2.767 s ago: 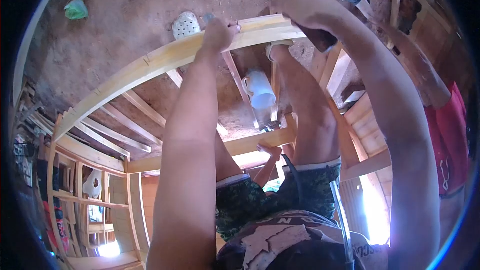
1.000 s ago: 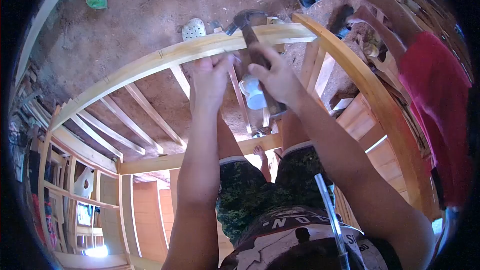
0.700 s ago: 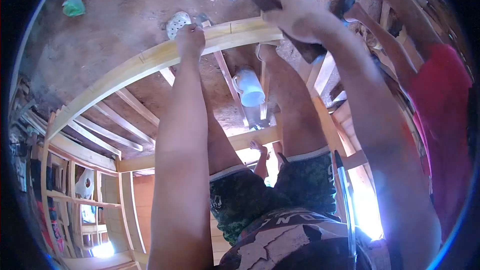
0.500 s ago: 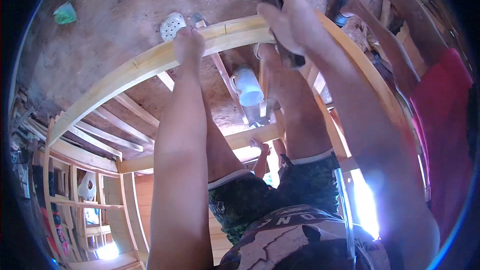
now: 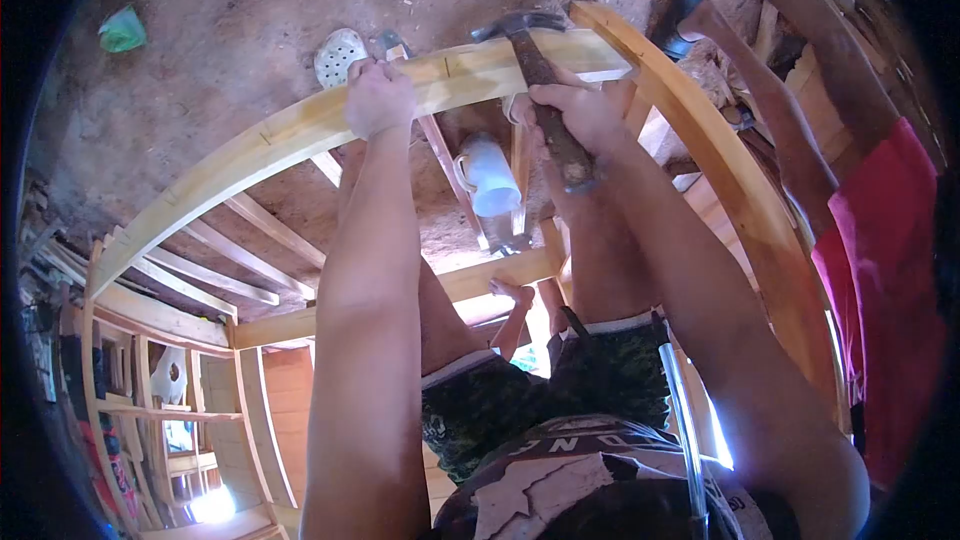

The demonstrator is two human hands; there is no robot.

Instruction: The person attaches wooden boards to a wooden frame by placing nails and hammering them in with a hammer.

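Observation:
My left hand [image 5: 380, 98] is closed over a long pale wooden beam [image 5: 300, 130], its fingers curled at the far edge. In my right hand [image 5: 585, 118] is a claw hammer [image 5: 540, 75], gripped by its dark, worn handle. The hammer's head lies over the beam's far edge, close to its right end; whether it touches the wood I cannot tell. That end of the beam meets another wooden beam [image 5: 700, 130] running down the right side. Below the beam, between my arms, a whitish plastic jug [image 5: 490, 178] lies among the slats.
A person in a red garment [image 5: 885, 290] is at the right, with feet in dark footwear [image 5: 682, 20] near the corner. Beyond the beam are a white perforated clog [image 5: 338, 55] and a green plastic bag [image 5: 122, 31] on the dirt floor. Wooden slats [image 5: 245, 245] cross below the frame.
My right hand has come down and back with the hammer, whose head now shows over the beam. My left hand stays on the beam.

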